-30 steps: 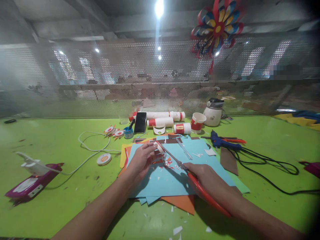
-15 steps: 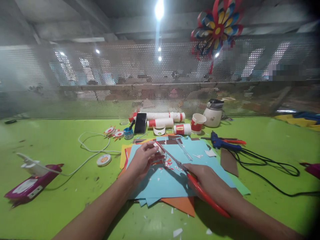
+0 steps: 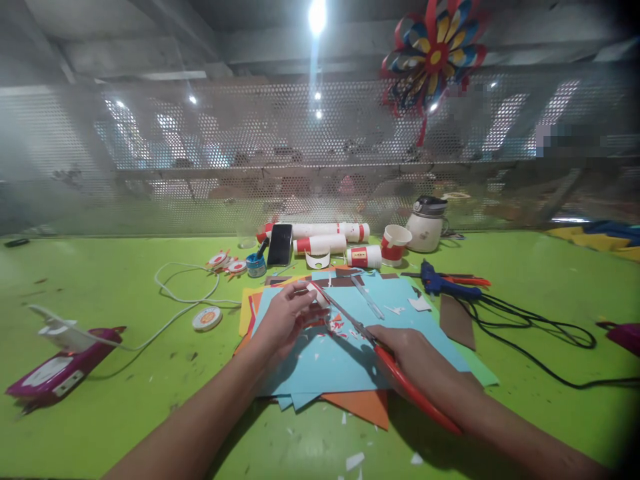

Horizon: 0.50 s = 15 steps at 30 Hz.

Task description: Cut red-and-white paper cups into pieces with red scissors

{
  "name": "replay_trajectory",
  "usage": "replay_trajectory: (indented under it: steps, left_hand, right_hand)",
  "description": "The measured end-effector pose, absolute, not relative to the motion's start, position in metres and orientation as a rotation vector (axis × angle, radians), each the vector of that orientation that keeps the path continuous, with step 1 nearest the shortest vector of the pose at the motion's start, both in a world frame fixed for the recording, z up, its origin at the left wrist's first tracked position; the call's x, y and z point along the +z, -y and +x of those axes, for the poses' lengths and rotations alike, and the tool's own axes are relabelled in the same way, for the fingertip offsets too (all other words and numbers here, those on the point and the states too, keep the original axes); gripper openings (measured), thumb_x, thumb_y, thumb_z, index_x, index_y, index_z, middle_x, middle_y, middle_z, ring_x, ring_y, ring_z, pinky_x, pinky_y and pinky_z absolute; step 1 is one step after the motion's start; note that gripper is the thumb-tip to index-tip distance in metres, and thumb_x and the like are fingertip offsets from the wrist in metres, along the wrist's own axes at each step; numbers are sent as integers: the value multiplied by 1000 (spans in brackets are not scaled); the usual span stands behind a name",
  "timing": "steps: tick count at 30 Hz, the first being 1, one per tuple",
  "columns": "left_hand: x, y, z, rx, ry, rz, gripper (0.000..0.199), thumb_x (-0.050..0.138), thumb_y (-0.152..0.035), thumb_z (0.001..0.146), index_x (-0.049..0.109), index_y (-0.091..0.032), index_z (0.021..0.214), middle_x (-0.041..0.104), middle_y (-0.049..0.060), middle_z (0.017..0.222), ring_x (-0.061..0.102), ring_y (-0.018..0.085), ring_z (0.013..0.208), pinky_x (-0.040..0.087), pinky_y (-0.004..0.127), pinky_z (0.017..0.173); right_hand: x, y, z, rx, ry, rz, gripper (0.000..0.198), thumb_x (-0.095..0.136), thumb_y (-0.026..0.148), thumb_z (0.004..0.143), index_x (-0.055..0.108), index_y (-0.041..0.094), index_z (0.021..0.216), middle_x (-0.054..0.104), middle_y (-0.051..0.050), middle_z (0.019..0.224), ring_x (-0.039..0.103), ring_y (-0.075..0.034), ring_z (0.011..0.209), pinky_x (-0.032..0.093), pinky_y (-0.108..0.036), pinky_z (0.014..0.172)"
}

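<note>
My left hand [image 3: 286,316] is closed on a small white and red piece of paper cup [image 3: 319,295], pinched between thumb and fingers. My right hand [image 3: 413,357] grips red-handled scissors [image 3: 417,398], whose long blades point up and left to the edge of that piece. Whether the blades are fully closed on it is hard to see. Both hands are over light blue paper sheets [image 3: 340,373]. Tiny red and white scraps [image 3: 337,327] lie on the sheets below the blades. A clear pen-like stick [image 3: 367,298] rests on the paper near the scissors.
Along the back stand a phone [image 3: 280,245], a blue jar [image 3: 256,265], paper cups [image 3: 396,245] and a white kettle-like jug [image 3: 425,225]. A blue glue gun [image 3: 445,283] with a black cord lies right. At left are a purple power strip [image 3: 65,370] and a tape roll [image 3: 207,319].
The piece in my left hand has tilted a little and shows more red along its edge. Both hands stay in nearly the same place; the whole view has shifted slightly.
</note>
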State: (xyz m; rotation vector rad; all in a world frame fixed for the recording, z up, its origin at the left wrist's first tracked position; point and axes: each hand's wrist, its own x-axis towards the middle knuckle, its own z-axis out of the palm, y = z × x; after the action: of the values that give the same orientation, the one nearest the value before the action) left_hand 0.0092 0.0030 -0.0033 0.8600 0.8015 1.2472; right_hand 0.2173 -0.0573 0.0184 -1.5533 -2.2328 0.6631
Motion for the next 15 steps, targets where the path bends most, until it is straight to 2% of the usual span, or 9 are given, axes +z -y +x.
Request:
replay_trajectory:
  steps: [9, 15]
  left_hand:
    - [-4, -5, 8, 1299, -833, 809, 20, 71, -20, 73, 59, -15, 89, 70, 8, 87, 70, 19, 75, 57, 39, 81]
    - [0, -2, 10, 1262, -815, 839, 25, 73, -24, 73, 58, -15, 90, 69, 8, 80, 69, 19, 69, 58, 40, 72]
  right_hand:
    - [15, 57, 218, 607, 2247, -1497, 21, 46, 17, 86, 67, 20, 87, 71, -5, 83, 62, -22, 77, 43, -28, 67]
    - [15, 58, 219, 612, 2250, -1491, 20, 47, 20, 87, 67, 20, 88, 71, -5, 84, 63, -22, 78, 43, -28, 67]
